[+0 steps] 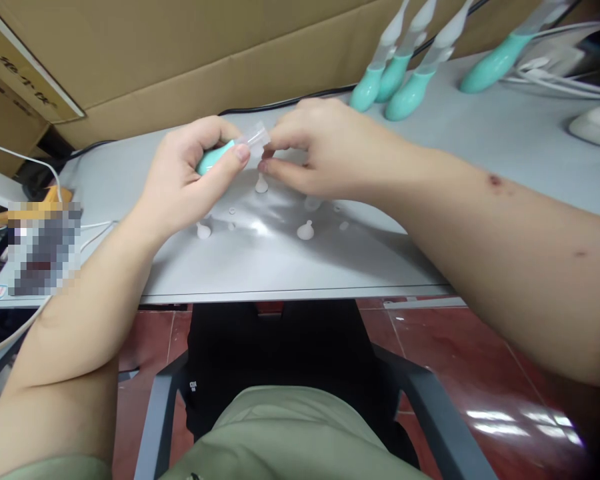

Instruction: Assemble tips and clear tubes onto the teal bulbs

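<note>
My left hand [183, 170] is wrapped round a nasal aspirator [214, 158] with a teal bulb and a clear tube, held tilted above the table with the tube pointing right. Right beside the tube's open end is my right hand [325, 147], its thumb and fingertips drawn together. Whatever they pinch is hidden, and I cannot tell if they touch the tube. Just below those fingertips stands a small white nozzle tip [261, 185]. Other white tips lie nearer me, one at the left [203, 231] and one at the right [305, 231], among several tiny translucent pieces.
Three teal aspirators [409, 97] with long white nozzles stand at the back right, another aspirator [497, 63] leaning farther right. A white rounded object [597, 125] and cables lie at the right edge. Cardboard [205, 53] walls the back. A blurred-out item [45, 250] lies at left.
</note>
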The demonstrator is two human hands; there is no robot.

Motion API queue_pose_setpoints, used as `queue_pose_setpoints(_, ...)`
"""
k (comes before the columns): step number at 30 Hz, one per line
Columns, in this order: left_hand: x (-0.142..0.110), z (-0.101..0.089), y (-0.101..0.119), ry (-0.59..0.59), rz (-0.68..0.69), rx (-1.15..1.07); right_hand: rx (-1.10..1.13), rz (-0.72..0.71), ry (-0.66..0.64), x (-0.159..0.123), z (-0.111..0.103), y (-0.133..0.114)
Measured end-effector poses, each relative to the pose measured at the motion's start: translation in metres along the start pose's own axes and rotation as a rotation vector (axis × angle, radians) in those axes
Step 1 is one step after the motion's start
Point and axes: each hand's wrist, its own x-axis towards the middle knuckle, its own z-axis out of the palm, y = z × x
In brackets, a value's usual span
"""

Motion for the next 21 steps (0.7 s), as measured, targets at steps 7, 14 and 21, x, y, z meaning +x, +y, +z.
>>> queue_pose_setpoints(7,0.001,-0.002,0.001,-0.040,-0.081,0.009,0.022,0.022,-0.002,0.008,0.025,0.012)
queue_pose_setpoints(14,-0.002,-0.005,0.003,-0.093,-0.130,0.057,0.016,0.112,0.007,0.017,0.016,0.004)
queue_pose_setpoints(21,-0.004,-0.004,-0.005,-0.070,-0.051,0.007,0.527,0.282,0.311,0.002,-0.025,-0.027)
